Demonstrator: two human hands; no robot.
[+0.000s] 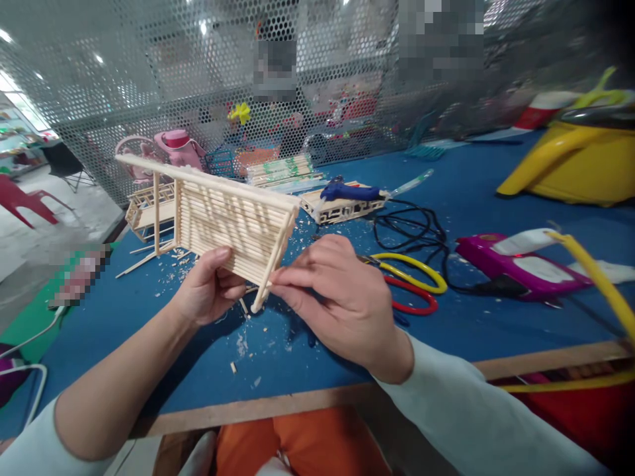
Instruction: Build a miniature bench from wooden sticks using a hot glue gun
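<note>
A model made of thin wooden sticks (228, 228) is held up above the blue table, tilted, with its slatted panel facing me. My left hand (208, 287) grips the panel's lower edge, thumb on the front face. At the model's right end, my right hand (342, 297) has its thumb and index finger pinched at the edge post. Whether a small piece sits between those fingertips is too small to tell. Right beside my right hand lie scissors (414, 305) with yellow and red handles, their blades partly hidden behind it.
Wood scraps litter the blue table (198, 370). Behind are another stick model (159, 215), a blue glue gun (352, 192) on a stick frame, and packaged sticks (280, 170). A black cable, a purple tool (526, 264) and a yellow container (585, 162) lie right. Perforated metal stands behind.
</note>
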